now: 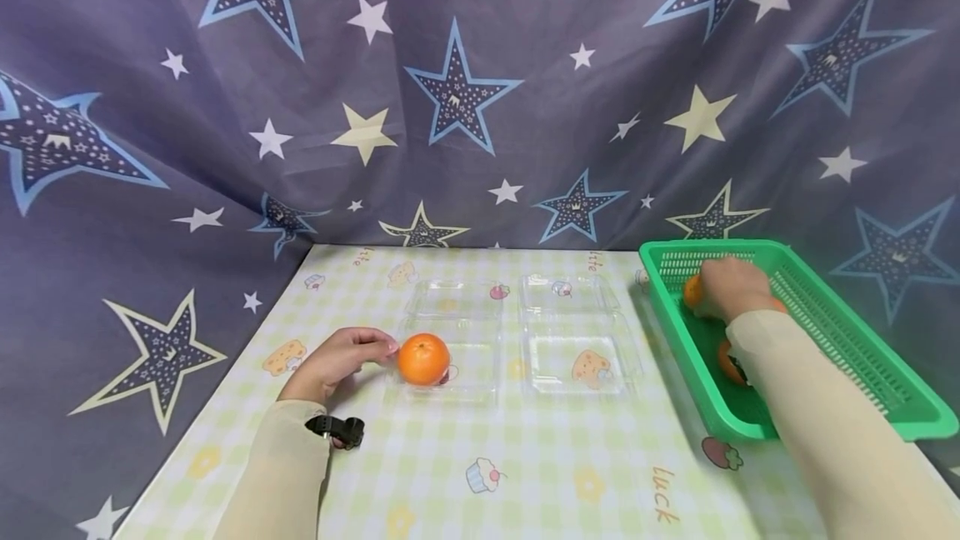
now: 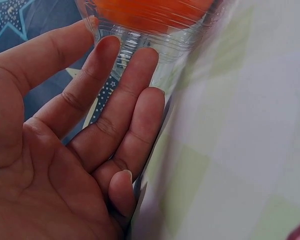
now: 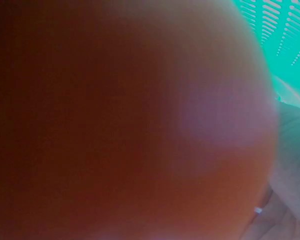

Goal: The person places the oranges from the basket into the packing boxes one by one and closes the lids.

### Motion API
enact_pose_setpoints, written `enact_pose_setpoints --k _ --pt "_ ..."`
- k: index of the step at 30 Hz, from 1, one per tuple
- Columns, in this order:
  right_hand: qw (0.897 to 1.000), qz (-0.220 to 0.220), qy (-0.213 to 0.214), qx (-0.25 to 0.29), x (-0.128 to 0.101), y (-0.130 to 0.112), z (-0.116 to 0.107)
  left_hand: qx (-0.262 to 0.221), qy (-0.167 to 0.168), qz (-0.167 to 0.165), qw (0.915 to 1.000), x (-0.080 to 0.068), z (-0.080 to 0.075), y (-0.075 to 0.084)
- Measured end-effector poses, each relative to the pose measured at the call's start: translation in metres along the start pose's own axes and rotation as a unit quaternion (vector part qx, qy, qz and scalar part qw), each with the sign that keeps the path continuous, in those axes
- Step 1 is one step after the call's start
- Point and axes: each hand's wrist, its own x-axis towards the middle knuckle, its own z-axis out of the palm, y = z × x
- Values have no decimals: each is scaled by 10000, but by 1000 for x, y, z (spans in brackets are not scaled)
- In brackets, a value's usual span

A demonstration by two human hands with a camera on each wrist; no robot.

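Observation:
My left hand (image 1: 341, 361) is at the left edge of a clear plastic container (image 1: 476, 361), thumb and index fingertip pinching its rim. The other fingers (image 2: 135, 100) extend loosely below in the left wrist view. One orange (image 1: 423, 359) sits in the near left of this container. Far to the right, my right hand (image 1: 731, 286) reaches down into a green basket (image 1: 720, 411) and grips an orange (image 1: 693, 293), its fingertips hidden. Another orange (image 1: 727, 363) lies under the right wrist; a blurred orange (image 3: 140, 125) fills most of the right wrist view.
A second clear container (image 1: 577, 361) stands open between the first one and the basket. Both have their lids folded back toward the curtain (image 1: 480, 165). A checked cloth (image 1: 420, 457) covers the table.

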Motion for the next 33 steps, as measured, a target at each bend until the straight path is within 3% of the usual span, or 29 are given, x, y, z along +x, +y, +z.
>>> enact_pose_setpoints --k 11,21,33 --pt "9997 46 -212 -117 -3 -3 -3 -46 -35 -5 10000 0 0 3" --pt "9999 -70 -72 -33 -3 1 8 -5 -9 -113 9999 -5 0 0" --pt "9989 295 -176 332 -5 10 2 -48 -11 -20 10000 -5 -1 5"
